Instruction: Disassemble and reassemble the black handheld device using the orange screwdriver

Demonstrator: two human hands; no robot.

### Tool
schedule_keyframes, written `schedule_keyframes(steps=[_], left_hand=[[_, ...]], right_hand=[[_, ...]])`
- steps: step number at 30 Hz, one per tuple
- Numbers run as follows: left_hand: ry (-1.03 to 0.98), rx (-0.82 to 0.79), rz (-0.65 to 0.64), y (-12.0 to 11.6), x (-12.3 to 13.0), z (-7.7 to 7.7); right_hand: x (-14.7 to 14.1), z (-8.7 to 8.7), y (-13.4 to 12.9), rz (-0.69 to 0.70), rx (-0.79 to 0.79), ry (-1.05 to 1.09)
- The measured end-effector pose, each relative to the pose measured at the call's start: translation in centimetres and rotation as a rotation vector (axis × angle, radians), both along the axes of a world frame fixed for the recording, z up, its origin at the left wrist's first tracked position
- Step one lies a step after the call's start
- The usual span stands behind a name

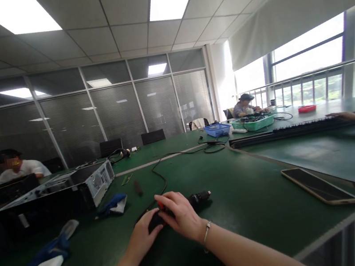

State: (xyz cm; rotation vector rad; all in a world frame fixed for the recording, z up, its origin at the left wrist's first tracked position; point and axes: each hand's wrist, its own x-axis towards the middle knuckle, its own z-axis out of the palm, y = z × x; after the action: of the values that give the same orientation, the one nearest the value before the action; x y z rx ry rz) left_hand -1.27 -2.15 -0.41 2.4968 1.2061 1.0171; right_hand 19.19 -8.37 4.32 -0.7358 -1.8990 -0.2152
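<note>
A black corded electric drill (pixel 200 198) lies low over the green table in front of me, its chuck pointing right. My left hand (pixel 146 234) is wrapped around the handle end, thumb stretched along it. My right hand (pixel 180 211) closes over the drill's middle from above, its fingertips at a small red part (pixel 160 205). Most of the drill's body is hidden beneath my hands. A black cord (pixel 162 181) runs from near the handle across the table toward the back.
An open computer case (pixel 85 190) stands left, beside blue-and-white gloves (pixel 116 204). A phone (pixel 318 184) lies right. Farther back are a blue basket (pixel 217 130), a green basket (pixel 253 124) and a long black rail (pixel 285 132) under another person's hand (pixel 346 116). Two people sit farther off.
</note>
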Motion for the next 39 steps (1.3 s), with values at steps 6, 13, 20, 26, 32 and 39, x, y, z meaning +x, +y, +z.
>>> schedule_keyframes(steps=[6,13,20,26,32,39], left_hand=[[0.001,-0.024,-0.002,-0.38,0.06,0.14],[-0.016,-0.034,-0.003,-0.2,-0.07,-0.16],[-0.005,-0.019,-0.006,-0.1,-0.11,-0.15],[0.003,-0.002,0.01,-0.14,-0.07,-0.15],[0.019,-0.008,0.002,0.29,-0.3,-0.52],[0.021,-0.01,-0.004,0.36,-0.3,-0.53]], right_hand=[[0.17,-0.27,0.34,0.031,-0.024,0.03],[0.1,-0.38,0.37,-0.03,-0.014,0.025],[0.06,0.01,0.02,0.01,-0.002,-0.003],[0.14,-0.11,0.27,-0.003,-0.037,0.002],[0.07,0.0,-0.09,0.03,0.001,0.0],[0.11,-0.1,0.25,0.037,-0.016,0.04]])
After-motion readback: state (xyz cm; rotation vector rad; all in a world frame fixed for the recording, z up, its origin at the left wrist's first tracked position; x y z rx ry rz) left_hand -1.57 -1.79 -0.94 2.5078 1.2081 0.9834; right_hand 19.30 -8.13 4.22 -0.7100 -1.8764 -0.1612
